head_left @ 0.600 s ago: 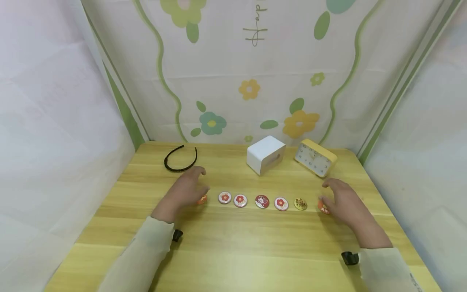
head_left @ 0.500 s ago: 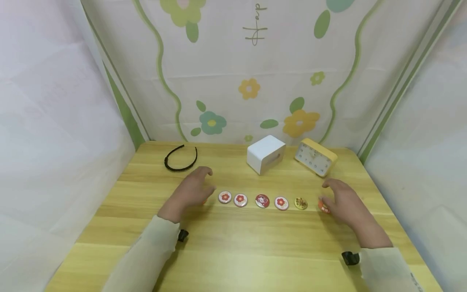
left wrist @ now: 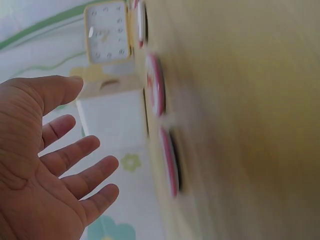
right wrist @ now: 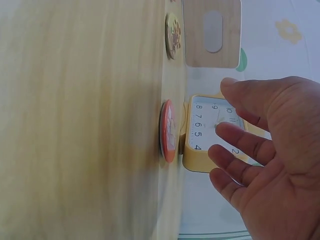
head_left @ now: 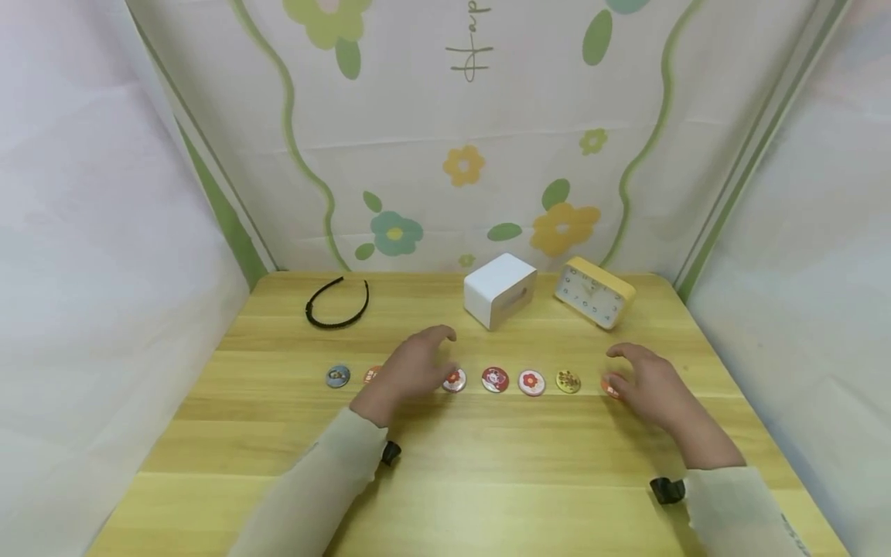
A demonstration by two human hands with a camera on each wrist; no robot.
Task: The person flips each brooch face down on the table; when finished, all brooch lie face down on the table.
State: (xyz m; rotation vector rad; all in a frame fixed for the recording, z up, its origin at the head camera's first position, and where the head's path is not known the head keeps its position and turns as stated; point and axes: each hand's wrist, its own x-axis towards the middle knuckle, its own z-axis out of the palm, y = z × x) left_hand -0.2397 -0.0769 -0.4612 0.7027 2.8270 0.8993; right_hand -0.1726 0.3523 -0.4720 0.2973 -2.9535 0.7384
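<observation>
Round button badges lie in a row across the wooden table. My left hand (head_left: 415,367) hovers over the row's middle left with fingers spread and nothing held, hiding part of the row. Just past its thumb lies a white badge with a red flower (head_left: 455,380); an orange badge (head_left: 372,374) and a blue badge (head_left: 338,377) lie to its left. Further right are a red badge (head_left: 495,379), another flower badge (head_left: 531,382) and a yellow badge (head_left: 568,381). My right hand (head_left: 653,387), loosely curved and holding nothing, hangs beside the orange-red badge (right wrist: 169,131) at the right end.
Behind the row stand a white box (head_left: 500,289) with a slotted wooden face and a yellow-framed clock (head_left: 595,292). A black headband (head_left: 337,304) lies at the back left. Patterned cloth (head_left: 515,116) walls in the table's back and sides.
My left hand has moved right along the row, uncovering the blue badge and the left orange badge. The right hand stays near its badge. The head view has shifted slightly.
</observation>
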